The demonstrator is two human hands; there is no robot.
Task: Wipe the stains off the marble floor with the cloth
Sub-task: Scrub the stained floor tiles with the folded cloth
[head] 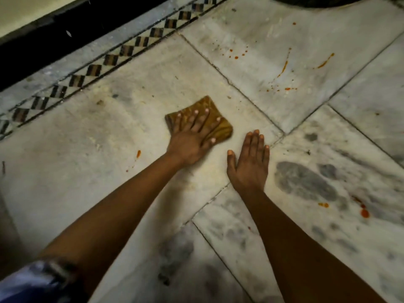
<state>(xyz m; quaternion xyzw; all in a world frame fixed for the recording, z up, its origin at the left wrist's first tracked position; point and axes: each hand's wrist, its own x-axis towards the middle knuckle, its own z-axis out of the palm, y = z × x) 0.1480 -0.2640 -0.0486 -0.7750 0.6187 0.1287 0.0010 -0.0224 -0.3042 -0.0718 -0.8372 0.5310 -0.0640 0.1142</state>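
left hand flat on cloth, stains on floor around it

far left: a blue-white sleeve shows at the bottom corner, w/ the left forearm running up and right from it. along the upper left a dark skirting band sits above a checker-pattern border strip that runs diagonally across the marble floor.

left of centre: a small orange stain w/ a couple of tiny specks below it lies on the pale slab, apart from the cloth.

centre: the brown-yellow cloth, folded into a rough square, lies flat on the pale slab, just left of a tile joint. the left hand rests on top of it, fingers straight and spread, palm down, pressing — not curled round it. heel of the hand hangs off the cloth's near edge onto the floor.

just right of that: the right hand lies palm down on the bare floor, fingers straight and close together, holding nothing. near the cloth but not touching it.

upper right: orange splatter in streaks and dots on the next slab, well apart from the cloth.

lower right: red-orange drops on a grey-veined slab.
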